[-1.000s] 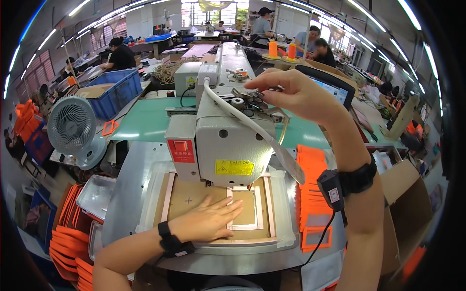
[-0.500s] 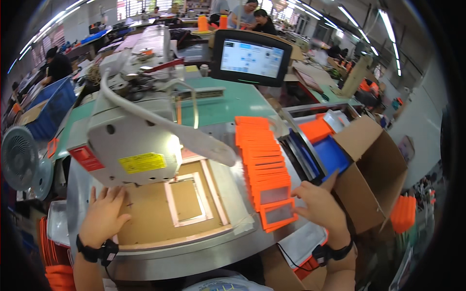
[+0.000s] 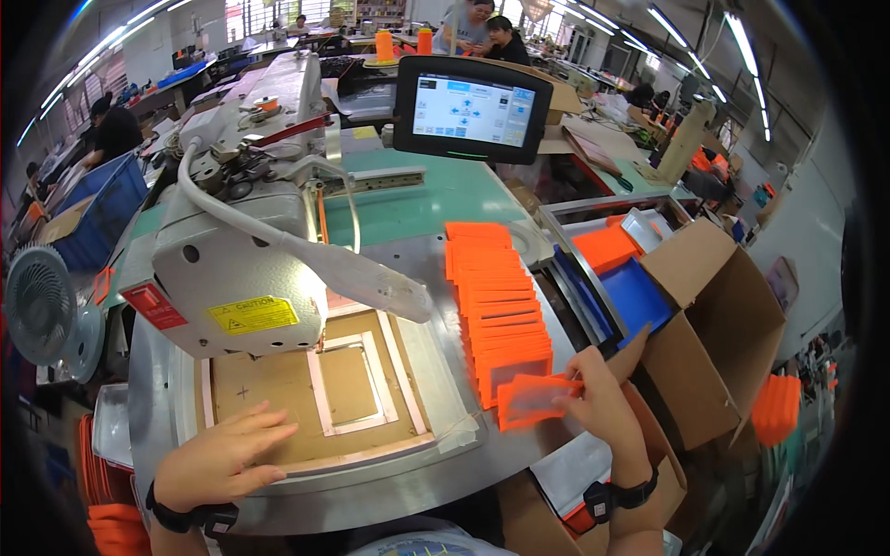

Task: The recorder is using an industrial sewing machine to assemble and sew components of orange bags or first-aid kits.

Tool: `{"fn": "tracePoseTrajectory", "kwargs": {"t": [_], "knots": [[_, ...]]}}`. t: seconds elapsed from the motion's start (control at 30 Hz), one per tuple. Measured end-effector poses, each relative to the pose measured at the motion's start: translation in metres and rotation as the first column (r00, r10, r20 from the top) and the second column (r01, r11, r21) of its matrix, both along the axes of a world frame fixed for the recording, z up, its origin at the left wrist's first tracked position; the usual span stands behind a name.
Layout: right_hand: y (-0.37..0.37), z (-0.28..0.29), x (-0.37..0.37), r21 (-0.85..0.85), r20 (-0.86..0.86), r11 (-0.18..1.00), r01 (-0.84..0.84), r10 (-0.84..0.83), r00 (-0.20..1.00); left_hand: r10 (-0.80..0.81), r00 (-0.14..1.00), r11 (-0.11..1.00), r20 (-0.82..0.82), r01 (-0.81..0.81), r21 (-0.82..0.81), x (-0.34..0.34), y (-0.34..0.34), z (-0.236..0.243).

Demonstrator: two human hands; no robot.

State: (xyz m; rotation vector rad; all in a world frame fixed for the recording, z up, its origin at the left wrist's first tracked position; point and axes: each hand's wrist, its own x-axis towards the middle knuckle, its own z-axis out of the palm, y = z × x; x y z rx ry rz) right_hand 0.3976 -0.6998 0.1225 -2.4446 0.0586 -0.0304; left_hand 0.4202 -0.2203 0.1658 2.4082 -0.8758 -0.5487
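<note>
My right hand [image 3: 601, 408] pinches an orange rectangular piece with a grey window [image 3: 532, 400] at its right end. That piece hangs tilted over the near end of a long overlapping row of orange pieces [image 3: 501, 310]. My left hand [image 3: 218, 459] is open, fingers stretched to the right, above the near left part of a brown board [image 3: 264, 389] with pale edge strips. Set in the board is a pale rectangular frame [image 3: 382, 394]. Over the board's far side stands the grey head of a sewing machine [image 3: 232, 264]. A wristband sits on each of my wrists.
A touch screen [image 3: 468, 116] stands behind the green tabletop [image 3: 445, 190]. To the right are a blue tray [image 3: 635, 292] and an open cardboard box [image 3: 709, 334]. A fan [image 3: 39, 301] and a blue crate [image 3: 107, 208] are at left. Other people work in the background.
My right hand has closed on an orange piece and lifted it off the row's near end. My left hand has moved nearer and to the right over the board.
</note>
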Motion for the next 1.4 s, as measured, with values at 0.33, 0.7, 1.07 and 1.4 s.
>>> {"fn": "tracePoseTrajectory", "kwargs": {"t": [0.33,0.7,1.07,1.4], "knots": [[0.011,0.046,0.022,0.493,0.184,0.851,-0.182,0.103,0.978,-0.122,0.977,0.993,0.175,0.120,0.020,0.013,-0.012,-0.020],[0.194,0.020,0.141,-0.195,-0.003,0.682,-0.705,0.718,0.696,-0.068,0.955,0.996,0.288,0.049,0.073,0.051,-0.017,-0.067],[0.220,-0.039,0.128,-0.216,0.243,0.756,-0.618,0.654,0.716,0.016,0.920,0.999,0.391,-0.033,0.036,0.036,-0.027,-0.073],[0.204,-0.028,0.096,-0.376,0.299,0.733,-0.566,0.675,0.675,-0.028,0.889,0.999,0.457,0.017,0.028,0.035,-0.035,-0.072]]}}
